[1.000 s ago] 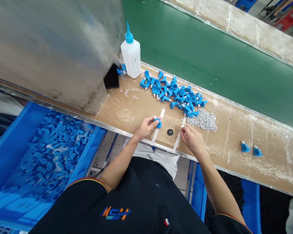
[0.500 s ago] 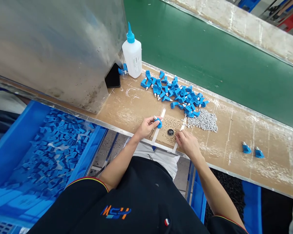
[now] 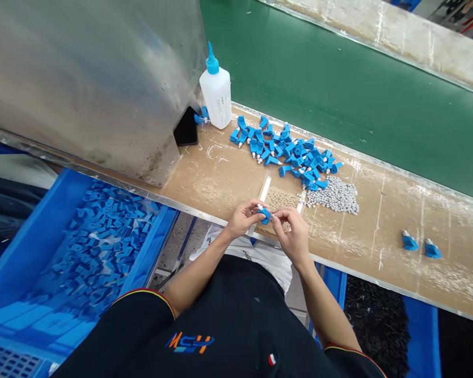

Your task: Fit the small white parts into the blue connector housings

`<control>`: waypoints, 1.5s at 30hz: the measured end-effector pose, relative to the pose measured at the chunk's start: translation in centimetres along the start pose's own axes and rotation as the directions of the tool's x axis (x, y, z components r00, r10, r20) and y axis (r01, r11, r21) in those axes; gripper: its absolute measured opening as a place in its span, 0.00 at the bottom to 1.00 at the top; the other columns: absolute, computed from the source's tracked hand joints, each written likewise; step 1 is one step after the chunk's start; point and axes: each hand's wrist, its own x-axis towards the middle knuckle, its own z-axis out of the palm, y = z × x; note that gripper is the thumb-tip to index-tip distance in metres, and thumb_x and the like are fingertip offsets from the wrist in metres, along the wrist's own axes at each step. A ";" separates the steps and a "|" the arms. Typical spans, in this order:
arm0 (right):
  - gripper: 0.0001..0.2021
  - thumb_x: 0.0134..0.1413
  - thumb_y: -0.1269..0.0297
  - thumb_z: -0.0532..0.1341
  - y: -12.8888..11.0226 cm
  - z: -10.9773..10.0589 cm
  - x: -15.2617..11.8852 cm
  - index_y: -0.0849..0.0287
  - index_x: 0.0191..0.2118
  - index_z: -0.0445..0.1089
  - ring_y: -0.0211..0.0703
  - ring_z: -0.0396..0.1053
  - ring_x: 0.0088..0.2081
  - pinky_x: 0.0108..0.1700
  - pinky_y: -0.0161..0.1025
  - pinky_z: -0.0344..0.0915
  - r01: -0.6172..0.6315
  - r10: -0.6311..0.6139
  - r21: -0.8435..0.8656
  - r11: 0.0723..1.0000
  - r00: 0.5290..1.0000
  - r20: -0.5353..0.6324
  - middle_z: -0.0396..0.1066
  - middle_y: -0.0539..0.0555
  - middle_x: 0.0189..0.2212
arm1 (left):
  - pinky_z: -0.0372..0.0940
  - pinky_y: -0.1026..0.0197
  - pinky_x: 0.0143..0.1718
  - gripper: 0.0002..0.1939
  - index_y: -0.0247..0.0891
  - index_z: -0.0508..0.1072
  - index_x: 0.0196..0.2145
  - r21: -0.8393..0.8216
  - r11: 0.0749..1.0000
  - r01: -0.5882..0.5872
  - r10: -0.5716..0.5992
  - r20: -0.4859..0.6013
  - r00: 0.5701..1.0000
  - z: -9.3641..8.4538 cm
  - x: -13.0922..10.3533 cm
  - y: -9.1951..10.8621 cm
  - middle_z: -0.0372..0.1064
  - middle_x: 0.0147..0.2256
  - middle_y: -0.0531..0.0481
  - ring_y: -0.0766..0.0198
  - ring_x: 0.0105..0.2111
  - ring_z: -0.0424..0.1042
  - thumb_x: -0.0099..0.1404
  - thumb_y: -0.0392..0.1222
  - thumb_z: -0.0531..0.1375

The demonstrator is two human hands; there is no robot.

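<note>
My left hand (image 3: 243, 219) pinches a small blue plastic part (image 3: 265, 214) with a white tip, above the taped patch of cardboard (image 3: 284, 198). My right hand (image 3: 294, 231) has come close to that part's right side, thumb and forefinger pressed together. Whatever sits between those fingertips is too small to make out. Beyond my hands lies a heap of similar blue parts (image 3: 295, 152), many with white tips. A pile of small grey pieces (image 3: 335, 196) adjoins its right end.
A white bottle with a blue nozzle (image 3: 216, 97) stands by the metal housing (image 3: 102, 79), near a black phone-like object (image 3: 187, 127). Two blue parts (image 3: 410, 241) stand at right. Beyond runs a green belt (image 3: 339, 94). A blue bin (image 3: 31, 226) of blue parts is at lower left; black pieces (image 3: 372, 315) lie lower right.
My right hand has moved from the cardboard patch's right edge up to the blue part. My left hand has brought that part slightly right and nearer my body. The view has shifted a little.
</note>
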 end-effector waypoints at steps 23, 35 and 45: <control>0.07 0.65 0.68 0.57 -0.4 1.0 0.5 0.54 0.33 0.64 0.41 0.68 0.32 0.35 0.39 0.66 -0.031 0.040 -0.083 0.996 0.993 0.110 0.70 0.52 0.31 | 0.68 0.62 0.37 0.21 0.36 0.78 0.30 0.015 1.000 -0.009 0.009 0.003 1.000 -0.4 0.0 -0.1 0.71 0.28 0.52 0.66 0.31 0.70 0.48 0.55 0.76; 0.04 0.65 0.64 0.58 0.6 0.6 -1.0 0.54 0.38 0.68 0.44 0.69 0.34 0.35 0.41 0.69 -0.101 0.098 0.066 0.993 0.994 0.052 0.71 0.54 0.35 | 0.70 0.59 0.40 0.18 0.37 0.82 0.32 0.091 0.994 -0.059 0.054 0.059 0.997 0.1 -0.1 0.8 0.75 0.31 0.48 0.62 0.35 0.74 0.50 0.53 0.75; 0.02 0.62 0.64 0.60 0.4 -0.2 -2.6 0.54 0.39 0.68 0.43 0.68 0.33 0.34 0.41 0.69 -0.155 0.166 0.066 0.986 0.966 -0.196 0.71 0.54 0.35 | 0.71 0.52 0.54 0.26 0.36 0.77 0.53 0.290 0.952 0.094 -0.091 -0.024 0.996 5.6 -1.7 2.6 0.80 0.47 0.41 0.52 0.49 0.78 0.63 0.54 0.66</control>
